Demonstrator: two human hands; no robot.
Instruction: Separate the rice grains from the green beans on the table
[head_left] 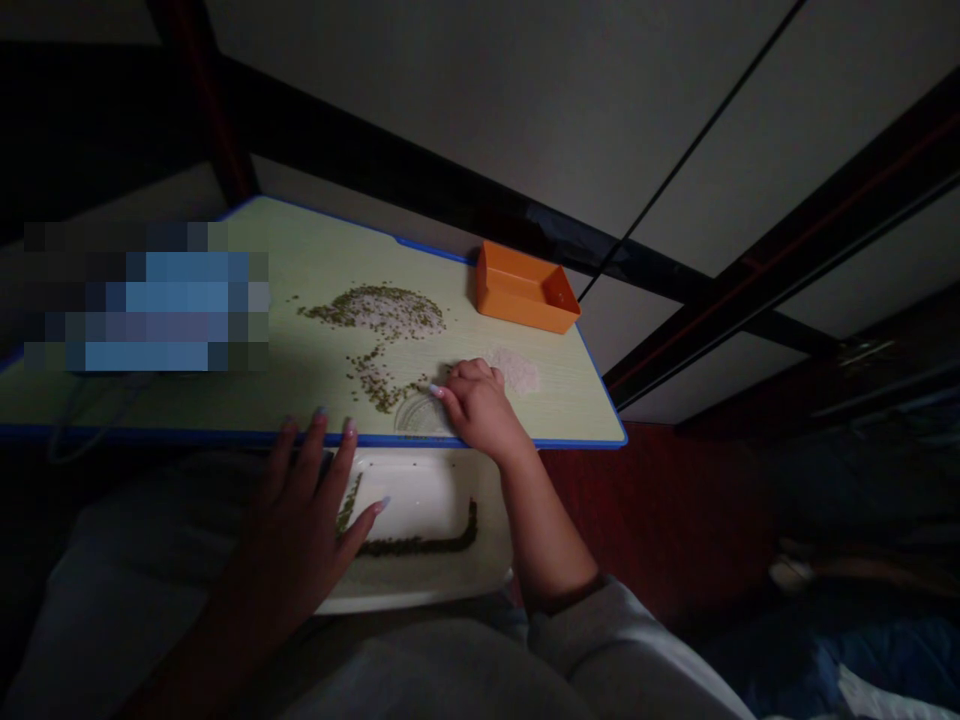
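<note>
My right hand (478, 405) is closed at the near edge of the table, its thumb at a clear semicircular protractor (421, 415) that lies low over the tabletop. Small green beans (379, 385) are scattered just left of the protractor. A larger pile of green beans mixed with white grains (386, 308) lies farther back. My left hand (311, 490) is open, fingers spread, over the left side of a white tray (420, 580). Green beans line the tray's left and near sides.
An orange open box (525, 290) stands at the table's back right. A patch of white grains (517, 370) lies right of my right hand. The pale table (285, 240) has a blue rim. A blurred-out blue area (180, 310) covers its left side. Cabinet panels (450, 110) rise behind.
</note>
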